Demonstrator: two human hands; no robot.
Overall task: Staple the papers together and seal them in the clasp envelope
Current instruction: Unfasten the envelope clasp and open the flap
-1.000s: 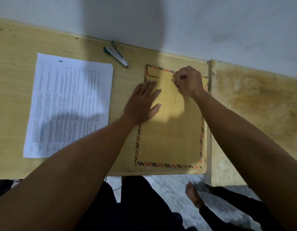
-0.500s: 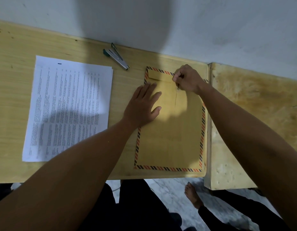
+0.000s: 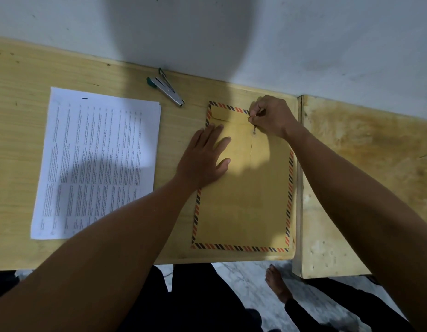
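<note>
At the envelope (image 3: 243, 200) flap, right hand (image 3: 272, 117) pinches the clasp (image 3: 254, 130).

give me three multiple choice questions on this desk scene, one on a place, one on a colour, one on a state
1. Where does the stapler lie?
A. on the envelope
B. near the wall, between the papers and the envelope
C. on the papers

2. What colours are the envelope's border stripes?
A. orange and dark
B. green and white
C. plain yellow

3. What is the left hand doing?
A. gripping the stapler
B. lifting the papers
C. resting flat on the envelope

Answers:
1. B, it sits on bare desk at the far edge, past the top right corner of the papers.
2. A, orange and dark slanted stripes run round the edge.
3. C, its fingers lie straight on the envelope while the right hand pinches the clasp.
</note>
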